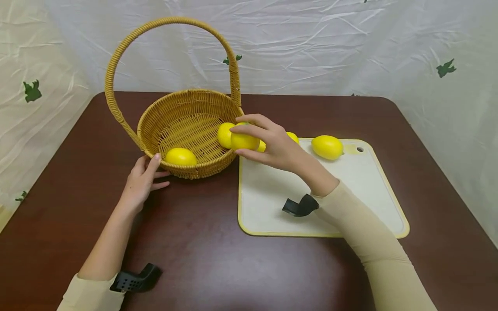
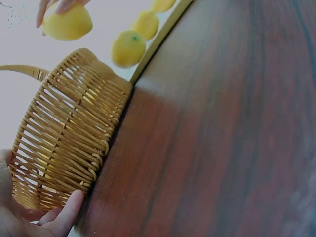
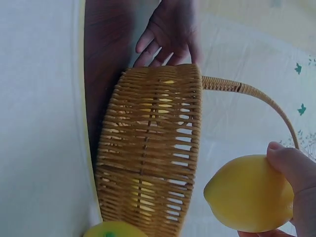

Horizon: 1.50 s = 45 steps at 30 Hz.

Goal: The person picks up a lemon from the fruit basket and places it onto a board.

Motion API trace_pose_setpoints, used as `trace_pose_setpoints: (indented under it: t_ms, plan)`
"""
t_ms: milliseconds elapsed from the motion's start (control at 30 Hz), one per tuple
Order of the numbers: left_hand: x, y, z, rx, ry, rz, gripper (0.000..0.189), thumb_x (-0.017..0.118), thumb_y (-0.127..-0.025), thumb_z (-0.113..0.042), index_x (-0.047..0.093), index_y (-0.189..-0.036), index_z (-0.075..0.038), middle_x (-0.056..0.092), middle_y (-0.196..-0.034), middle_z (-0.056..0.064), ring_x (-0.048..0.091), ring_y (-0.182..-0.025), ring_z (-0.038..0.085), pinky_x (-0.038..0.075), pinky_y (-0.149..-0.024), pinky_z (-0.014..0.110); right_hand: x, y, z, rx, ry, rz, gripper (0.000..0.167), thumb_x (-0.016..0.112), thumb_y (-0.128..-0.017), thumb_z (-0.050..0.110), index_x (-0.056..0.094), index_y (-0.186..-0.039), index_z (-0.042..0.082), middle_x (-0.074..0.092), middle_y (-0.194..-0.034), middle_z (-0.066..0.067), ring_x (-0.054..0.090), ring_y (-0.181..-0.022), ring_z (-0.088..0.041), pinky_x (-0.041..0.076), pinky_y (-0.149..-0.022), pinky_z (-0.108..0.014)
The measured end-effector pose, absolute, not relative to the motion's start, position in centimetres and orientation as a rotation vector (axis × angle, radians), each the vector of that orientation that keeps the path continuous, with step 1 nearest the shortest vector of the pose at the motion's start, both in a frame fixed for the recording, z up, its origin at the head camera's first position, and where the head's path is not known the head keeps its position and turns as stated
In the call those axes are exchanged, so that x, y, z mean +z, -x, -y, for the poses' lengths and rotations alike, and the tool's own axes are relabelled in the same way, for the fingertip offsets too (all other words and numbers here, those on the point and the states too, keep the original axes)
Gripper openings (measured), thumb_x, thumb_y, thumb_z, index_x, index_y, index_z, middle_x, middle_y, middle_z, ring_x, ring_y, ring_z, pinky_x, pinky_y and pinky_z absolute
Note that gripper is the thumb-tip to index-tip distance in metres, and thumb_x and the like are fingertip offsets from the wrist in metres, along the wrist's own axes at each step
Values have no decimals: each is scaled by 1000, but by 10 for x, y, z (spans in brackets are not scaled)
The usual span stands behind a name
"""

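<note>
My right hand (image 1: 272, 144) holds a yellow lemon (image 1: 244, 139) between thumb and fingers, over the right rim of a wicker basket (image 1: 196, 172). Inside the basket, one lemon (image 1: 180, 156) lies near the front and another lemon (image 1: 225, 135) at the right side. My left hand (image 1: 142, 181) touches the basket's front left, its thumb by the rim and its fingers fairly straight and spread against the lower wall. In the right wrist view, the held lemon (image 3: 249, 193) is beside the basket's upper edge, and the left hand (image 3: 173, 32) rests at the far side.
A white cutting board (image 1: 295, 203) with a yellow edge lies right of the basket. On it sit several lemons, one lemon (image 1: 327, 147) near the hanging hole and others partly hidden by the right hand. The basket's tall handle (image 1: 175, 20) arches above. Dark brown table (image 1: 194, 259) beneath.
</note>
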<state>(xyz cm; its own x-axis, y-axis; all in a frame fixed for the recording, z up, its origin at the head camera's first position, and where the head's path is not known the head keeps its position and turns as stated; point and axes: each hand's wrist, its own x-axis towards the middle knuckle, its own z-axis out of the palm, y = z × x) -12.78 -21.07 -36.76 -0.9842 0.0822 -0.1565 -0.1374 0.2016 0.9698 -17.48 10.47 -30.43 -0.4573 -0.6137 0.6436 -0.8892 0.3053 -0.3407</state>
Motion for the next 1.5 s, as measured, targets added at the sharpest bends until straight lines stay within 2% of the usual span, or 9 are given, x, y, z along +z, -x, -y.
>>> trace_pose_setpoints:
  t_ms: [133, 633, 767, 1067, 1267, 1400, 1500]
  plan:
    - [-368, 128, 211, 1888, 44, -2290, 77, 36, -96, -47, 4, -144, 3, 24, -139, 26, 44, -114, 43, 54, -74, 27, -302, 170, -120, 931, -1297, 2199, 41, 77, -74, 11, 64, -113, 5, 53, -120, -10, 53, -105, -19, 47, -78, -24]
    - [-366, 127, 213, 1887, 41, -2301, 76, 35, -96, -46, 3, -143, 4, 21, -138, 26, 43, -115, 44, 54, -73, 25, -301, 155, -195, 854, -950, 2343, 45, 81, -67, 4, 66, -109, 8, 57, -115, -9, 53, -107, -25, 46, -89, -26]
    - [-366, 126, 213, 1887, 40, -2297, 76, 35, -96, -46, 2, -143, 4, 20, -139, 26, 42, -115, 44, 54, -73, 25, -306, 149, -215, 812, -885, 2408, 45, 81, -67, 5, 66, -109, 10, 58, -115, -8, 53, -107, -24, 44, -89, -21]
    - [-365, 127, 213, 1881, 36, -2294, 77, 34, -96, -47, 0, -144, 3, 16, -142, 26, 40, -117, 45, 54, -72, 25, -308, 140, -254, 692, -829, 2510, 48, 82, -64, 2, 66, -109, 8, 57, -115, -10, 54, -104, -26, 35, -90, -7]
    - [-365, 126, 213, 1885, 41, -2280, 77, 34, -96, -46, 0, -144, 2, 16, -142, 26, 38, -118, 46, 54, -72, 24, -311, 137, -261, 695, -846, 2602, 47, 80, -69, 5, 65, -112, 8, 55, -119, -8, 53, -106, -24, 35, -88, -6]
    - [-366, 126, 210, 1883, 34, -2277, 75, 34, -97, -45, 2, -144, 3, 17, -141, 27, 39, -117, 46, 54, -72, 24, -315, 133, -266, 686, -871, 2614, 49, 80, -67, 4, 64, -113, 8, 55, -118, -9, 53, -103, -22, 36, -81, -5]
    - [-367, 126, 210, 1888, 35, -2279, 74, 35, -97, -45, 3, -143, 4, 18, -140, 27, 40, -116, 45, 54, -72, 24, -317, 133, -269, 668, -860, 2611, 49, 81, -66, 3, 64, -111, 7, 56, -117, -9, 53, -102, -23, 35, -83, -4]
